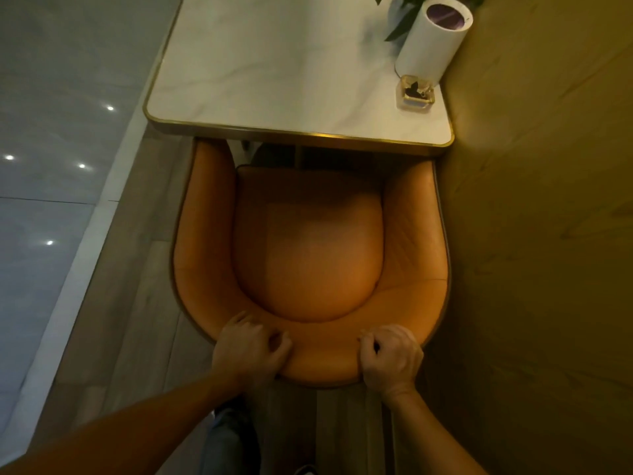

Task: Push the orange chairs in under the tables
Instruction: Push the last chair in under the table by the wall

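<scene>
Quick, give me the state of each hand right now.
Left hand: closed on the back rim of the orange chair.
Right hand: closed on the same rim, further right.

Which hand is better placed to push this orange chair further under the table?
Neither alone: left hand and right hand both grip the orange chair's backrest, evenly spaced. The table is straight ahead, so push with both.

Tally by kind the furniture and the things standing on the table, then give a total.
Orange chair: 1
Table: 1
White tube: 1
Potted plant: 1
Small glass dish: 1
Total: 5
</scene>
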